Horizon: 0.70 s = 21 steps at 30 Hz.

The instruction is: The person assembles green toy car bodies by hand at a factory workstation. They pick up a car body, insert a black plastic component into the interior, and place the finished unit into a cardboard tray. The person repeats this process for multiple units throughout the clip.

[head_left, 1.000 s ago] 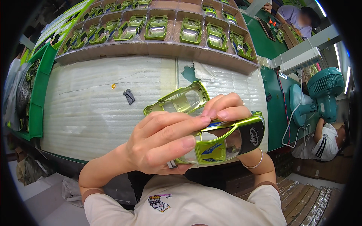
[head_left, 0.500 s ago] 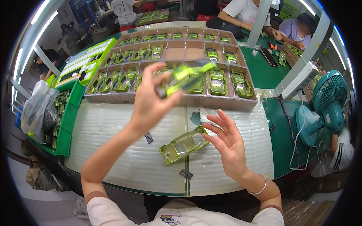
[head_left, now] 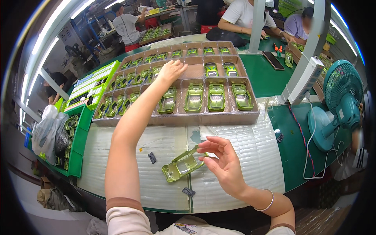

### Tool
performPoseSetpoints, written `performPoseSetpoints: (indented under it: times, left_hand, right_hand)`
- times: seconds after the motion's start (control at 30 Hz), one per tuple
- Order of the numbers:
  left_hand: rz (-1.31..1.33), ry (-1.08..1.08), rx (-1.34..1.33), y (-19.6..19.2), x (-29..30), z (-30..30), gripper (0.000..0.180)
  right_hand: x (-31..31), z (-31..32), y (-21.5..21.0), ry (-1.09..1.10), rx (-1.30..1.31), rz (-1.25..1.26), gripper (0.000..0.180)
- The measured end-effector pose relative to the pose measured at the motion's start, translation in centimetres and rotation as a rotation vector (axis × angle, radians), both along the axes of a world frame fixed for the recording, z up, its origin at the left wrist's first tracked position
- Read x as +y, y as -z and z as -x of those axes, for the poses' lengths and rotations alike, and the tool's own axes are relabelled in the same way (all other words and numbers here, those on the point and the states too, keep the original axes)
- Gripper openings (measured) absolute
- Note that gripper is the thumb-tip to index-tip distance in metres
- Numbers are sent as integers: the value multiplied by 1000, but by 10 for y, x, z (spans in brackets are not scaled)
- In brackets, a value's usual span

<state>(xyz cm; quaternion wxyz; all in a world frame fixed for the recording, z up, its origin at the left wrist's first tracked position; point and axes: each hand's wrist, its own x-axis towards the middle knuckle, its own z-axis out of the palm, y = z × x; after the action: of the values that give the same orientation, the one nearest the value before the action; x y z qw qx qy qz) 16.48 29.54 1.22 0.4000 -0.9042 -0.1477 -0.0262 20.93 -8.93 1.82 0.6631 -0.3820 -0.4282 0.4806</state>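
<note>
While your left hand point(head_left: 171, 71) stretches far forward over the brown compartment tray point(head_left: 250, 117), its fingers lie loosely spread and rest in an open compartment in the tray's middle row, and you cannot tell from this angle whether anything sits beneath the palm; your right hand point(head_left: 223, 162) stays close to your body above the pale ribbed work mat point(head_left: 250, 156), its thumb and fingertips pinching one end of a green toy car shell point(head_left: 181, 167); that shell lies upside down and tilted, its hollow underside facing up, its far end resting on the mat just left of your right hand; two small dark parts sit on the mat near it, one dark clip point(head_left: 152, 157) to its left and another dark piece point(head_left: 188, 191) just below it toward you; the tray's near row holds finished green toy cars point(head_left: 216, 96) side by side, each in its own compartment, and more fill the rows behind and to the left; a green bin point(head_left: 80, 137) stands at the mat's left edge with clear plastic bags point(head_left: 49, 131) beside it; a teal desk fan point(head_left: 340, 103) stands at the right on the green table surface, its white cable trailing down; other people sit working at the far side of the table.
</note>
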Motion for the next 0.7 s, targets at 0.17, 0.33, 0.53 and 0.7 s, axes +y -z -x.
performPoseSetpoints:
  times: [0.17, 0.33, 0.53, 0.7]
  left_hand:
    - [345, -322, 166, -44, -34, -37, 55]
    - [804, -352, -485, -42, -49, -109, 57]
    - [521, -830, -435, -14, -76, -168, 44]
    - [725, -864, -694, 1, -66, -170, 55]
  right_hand:
    - [-1, 0, 4, 57, 20, 0, 40]
    - [-1, 6, 5, 29, 30, 13, 39]
    - [3, 4, 5, 29, 153, 57, 36]
    - [5, -3, 10, 148, 183, 33, 34]
